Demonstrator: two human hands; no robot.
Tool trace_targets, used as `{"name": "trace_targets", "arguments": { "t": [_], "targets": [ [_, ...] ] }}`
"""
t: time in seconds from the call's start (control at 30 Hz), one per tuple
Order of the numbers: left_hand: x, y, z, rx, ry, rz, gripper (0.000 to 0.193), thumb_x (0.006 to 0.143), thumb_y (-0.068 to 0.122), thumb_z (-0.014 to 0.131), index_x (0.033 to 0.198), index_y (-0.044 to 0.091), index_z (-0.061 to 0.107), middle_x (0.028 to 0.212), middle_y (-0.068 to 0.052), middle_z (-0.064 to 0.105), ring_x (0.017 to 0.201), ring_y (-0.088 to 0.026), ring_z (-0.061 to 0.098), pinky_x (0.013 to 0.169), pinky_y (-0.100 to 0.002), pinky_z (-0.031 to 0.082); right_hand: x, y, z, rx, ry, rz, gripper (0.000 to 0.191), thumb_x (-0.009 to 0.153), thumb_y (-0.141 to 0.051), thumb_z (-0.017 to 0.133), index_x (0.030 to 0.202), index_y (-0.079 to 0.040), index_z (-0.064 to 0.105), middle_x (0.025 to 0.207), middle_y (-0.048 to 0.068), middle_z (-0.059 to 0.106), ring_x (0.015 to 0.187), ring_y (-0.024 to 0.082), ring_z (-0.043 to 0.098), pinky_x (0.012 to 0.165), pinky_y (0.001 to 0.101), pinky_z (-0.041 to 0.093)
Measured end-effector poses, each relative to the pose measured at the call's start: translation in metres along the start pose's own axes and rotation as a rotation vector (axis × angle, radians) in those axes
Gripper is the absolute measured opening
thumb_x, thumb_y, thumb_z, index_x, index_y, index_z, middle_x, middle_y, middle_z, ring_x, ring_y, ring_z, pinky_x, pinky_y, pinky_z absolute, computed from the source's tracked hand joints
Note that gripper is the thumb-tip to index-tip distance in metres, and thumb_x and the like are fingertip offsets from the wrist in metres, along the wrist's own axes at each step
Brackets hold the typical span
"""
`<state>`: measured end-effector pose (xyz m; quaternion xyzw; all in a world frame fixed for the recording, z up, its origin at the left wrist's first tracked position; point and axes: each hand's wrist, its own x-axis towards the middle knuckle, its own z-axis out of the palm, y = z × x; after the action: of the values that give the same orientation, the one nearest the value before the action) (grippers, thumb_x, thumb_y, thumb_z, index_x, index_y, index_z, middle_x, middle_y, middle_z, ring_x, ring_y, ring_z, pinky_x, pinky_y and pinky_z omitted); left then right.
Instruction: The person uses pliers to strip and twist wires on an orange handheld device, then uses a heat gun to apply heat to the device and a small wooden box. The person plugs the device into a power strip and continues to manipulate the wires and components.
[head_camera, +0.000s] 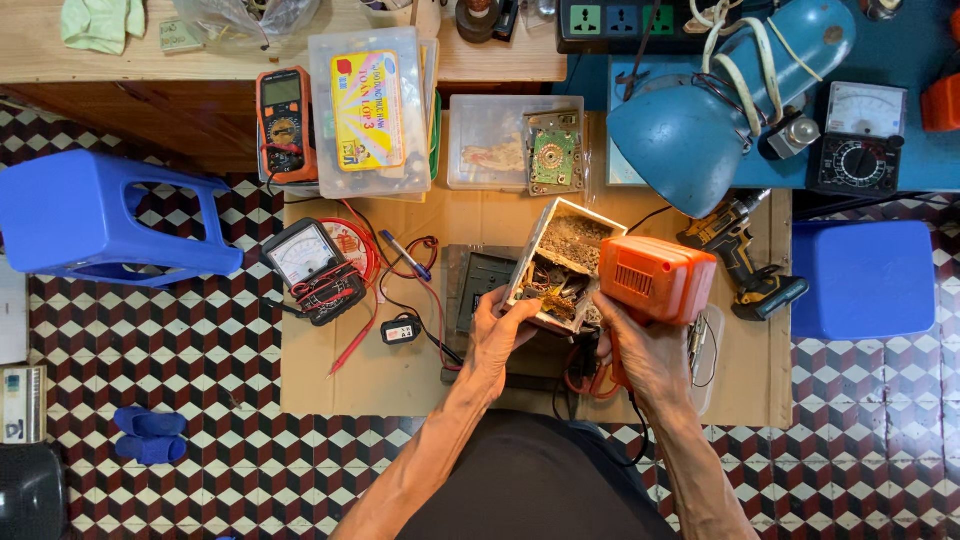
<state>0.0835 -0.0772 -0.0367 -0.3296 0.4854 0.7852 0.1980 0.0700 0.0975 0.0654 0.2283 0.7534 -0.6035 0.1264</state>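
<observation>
Blue stool: far left, on the checkered floor.
Analog meter: on the cardboard mat, red leads beside it.
Left hand: my grip pinches the opened metal box (tilted, dusty inside).
Right hand: wrapped around the orange soldering gun, touching the box.
</observation>
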Motion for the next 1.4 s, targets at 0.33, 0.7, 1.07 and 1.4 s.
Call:
{"name": "trace_targets", "arguments": {
  "t": [0.33,0.7,1.07,1.4],
  "targets": [
    [0.004,-0.003,-0.01,-0.027,0.028,-0.01,0.077,0.073,0.032,0.081,0.137,0.005,0.046,0.118,-0.008,0.061,0.109,-0.019,0.064,0.098,-0.041,0.053,-0.003,0.02,-0.001,0.139,0.04,-0.053,0.031,0.087,-0.025,0.076,0.105,-0.003,0.065,0.067,0.006,0.064,0.049,0.014,0.063,0.045,0.0294,0.057],
    [0.009,-0.009,-0.016,-0.112,0.051,-0.028,0.074,0.072,0.03,0.081,0.134,0.005,0.048,0.118,-0.008,0.062,0.11,-0.019,0.063,0.1,-0.043,0.054,-0.011,0.034,-0.005,0.263,0.052,-0.099,0.033,0.088,-0.022,0.075,0.111,-0.001,0.063,0.092,0.015,0.072,0.056,0.017,0.068,0.046,0.0325,0.059],
    [0.007,-0.006,-0.023,-0.096,0.007,-0.041,0.073,0.073,0.027,0.079,0.134,0.005,0.047,0.118,-0.01,0.062,0.11,-0.021,0.063,0.098,-0.043,0.054,-0.013,0.079,-0.021,0.225,0.044,-0.316,0.039,0.091,-0.018,0.075,0.124,-0.002,0.062,0.104,0.011,0.071,0.068,0.017,0.071,0.059,0.0315,0.062],
    [0.004,-0.008,-0.019,-0.021,-0.034,-0.084,0.072,0.075,0.028,0.077,0.137,0.009,0.045,0.116,-0.007,0.061,0.11,-0.018,0.062,0.099,-0.041,0.052,-0.016,0.142,-0.047,0.458,-0.122,-0.41,0.06,0.09,-0.024,0.081,0.142,-0.005,0.056,0.12,0.011,0.071,0.093,0.016,0.074,0.075,0.0273,0.062]
  ]
}}
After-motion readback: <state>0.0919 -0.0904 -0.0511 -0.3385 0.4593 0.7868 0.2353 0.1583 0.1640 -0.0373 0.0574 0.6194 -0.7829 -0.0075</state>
